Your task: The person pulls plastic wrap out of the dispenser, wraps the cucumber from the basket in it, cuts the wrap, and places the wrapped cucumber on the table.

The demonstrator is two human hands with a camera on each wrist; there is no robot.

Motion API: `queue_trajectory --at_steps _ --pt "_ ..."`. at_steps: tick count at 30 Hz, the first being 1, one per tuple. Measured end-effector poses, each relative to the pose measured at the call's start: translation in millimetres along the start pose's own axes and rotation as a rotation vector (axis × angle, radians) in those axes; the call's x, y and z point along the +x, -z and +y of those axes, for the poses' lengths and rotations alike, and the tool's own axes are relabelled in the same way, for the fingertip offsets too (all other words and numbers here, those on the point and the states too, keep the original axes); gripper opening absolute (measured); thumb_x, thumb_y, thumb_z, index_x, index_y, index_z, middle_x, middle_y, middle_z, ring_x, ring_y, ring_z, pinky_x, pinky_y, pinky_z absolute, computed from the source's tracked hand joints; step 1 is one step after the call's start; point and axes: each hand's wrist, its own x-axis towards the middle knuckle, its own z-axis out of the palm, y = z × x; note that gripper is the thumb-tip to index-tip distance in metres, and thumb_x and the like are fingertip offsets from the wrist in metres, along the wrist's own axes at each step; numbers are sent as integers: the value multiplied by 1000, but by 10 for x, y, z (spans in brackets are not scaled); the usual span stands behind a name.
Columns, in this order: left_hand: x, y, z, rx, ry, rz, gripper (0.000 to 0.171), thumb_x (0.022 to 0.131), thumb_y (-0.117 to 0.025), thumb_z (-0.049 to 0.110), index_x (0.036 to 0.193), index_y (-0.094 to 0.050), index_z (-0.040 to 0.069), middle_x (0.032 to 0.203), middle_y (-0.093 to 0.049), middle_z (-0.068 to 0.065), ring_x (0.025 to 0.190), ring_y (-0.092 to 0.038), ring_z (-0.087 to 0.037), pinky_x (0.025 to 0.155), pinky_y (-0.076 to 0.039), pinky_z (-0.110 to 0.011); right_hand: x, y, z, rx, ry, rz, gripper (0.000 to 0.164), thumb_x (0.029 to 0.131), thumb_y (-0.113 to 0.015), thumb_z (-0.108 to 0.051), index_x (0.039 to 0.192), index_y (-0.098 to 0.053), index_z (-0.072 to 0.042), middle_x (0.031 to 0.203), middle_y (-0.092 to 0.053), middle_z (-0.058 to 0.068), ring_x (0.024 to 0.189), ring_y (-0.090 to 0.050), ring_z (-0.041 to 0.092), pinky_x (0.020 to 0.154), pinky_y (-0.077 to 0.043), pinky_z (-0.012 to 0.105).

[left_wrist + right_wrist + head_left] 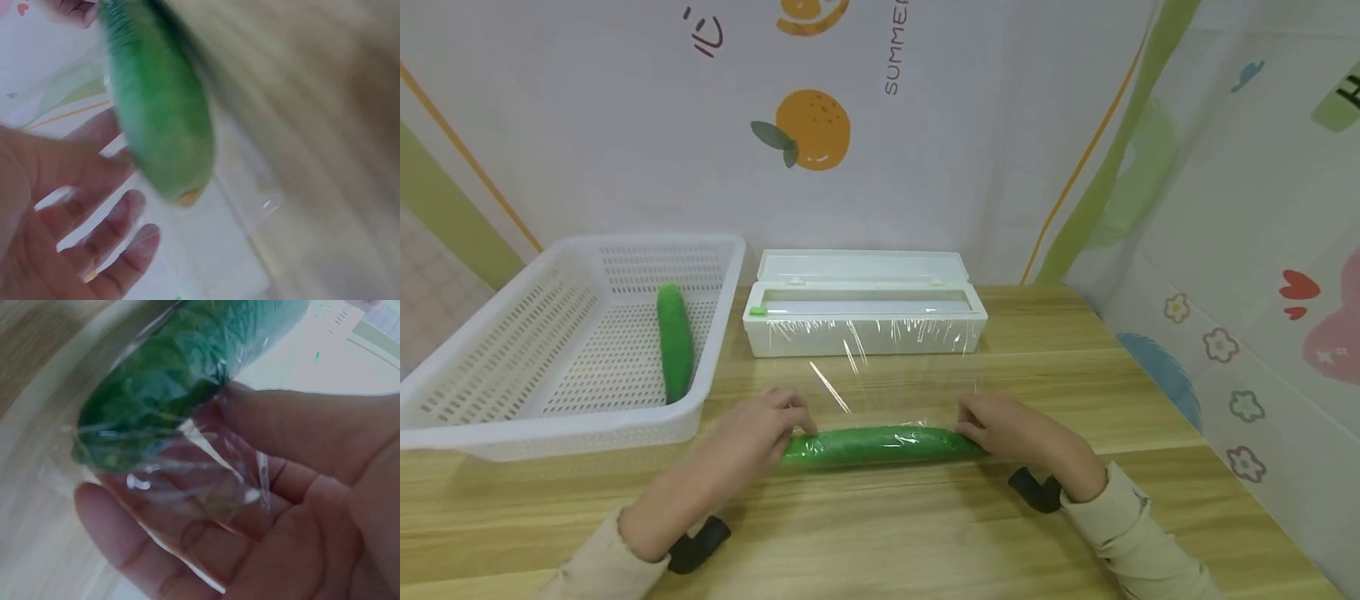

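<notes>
Cucumber (887, 447) in film (830, 387); fingers (973, 426) at ends

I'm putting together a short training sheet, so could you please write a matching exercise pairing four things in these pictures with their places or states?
1. White box
2. White basket
3. Film-covered cucumber
4. Picture of a whole orange

A. Between the left hand and right hand
B. Printed on the backdrop
C. Lid raised
D. Contains another cucumber

Pairs: 1-C, 2-D, 3-A, 4-B
</notes>
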Motion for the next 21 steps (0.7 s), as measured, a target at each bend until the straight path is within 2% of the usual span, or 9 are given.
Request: queue_trajectory --at_steps 5,9,12,17,21 --pt "-19 55 32 112 -86 7 13 81 -66 8 90 -71 17 90 -63 6 89 -55 -15 83 -48 -36 3 -2 -1 2 4 4 13 94 -53 -15 82 -54 -12 68 -48 -6 61 -42 5 55 -39 19" --pt "-16 47 47 131 -88 11 16 80 -68 10 96 -65 15 97 -63 3 95 -57 -18 86 -48 -37 14 -6 -5 -1 8 16 13 93 -54 -15 81 -55 -11 67 -47 -7 61 -42 5 55 -39 19" --pt "-6 21 49 133 -108 41 17 77 -69 6 90 -63 16 93 -60 3 90 -54 -16 81 -48 -34 25 -10 -9 -13 7 19 13 93 -55 -15 81 -56 -11 68 -48 -6 62 -42 5 56 -39 19" --pt "-4 -6 46 85 -182 83 19 72 -66 -4 75 -64 15 77 -56 7 77 -53 -11 69 -46 -26 49 -21 -11 -40 9 29 12 92 -57 -14 80 -57 -12 69 -49 -6 64 -43 6 58 -39 20" --pt "-16 0 60 4 -158 39 17 76 -63 -4 79 -65 12 79 -58 5 76 -57 -10 66 -50 -22 68 -29 -7 -97 40 44 12 91 -58 -13 79 -59 -11 72 -51 -6 67 -44 7 61 -41 22"
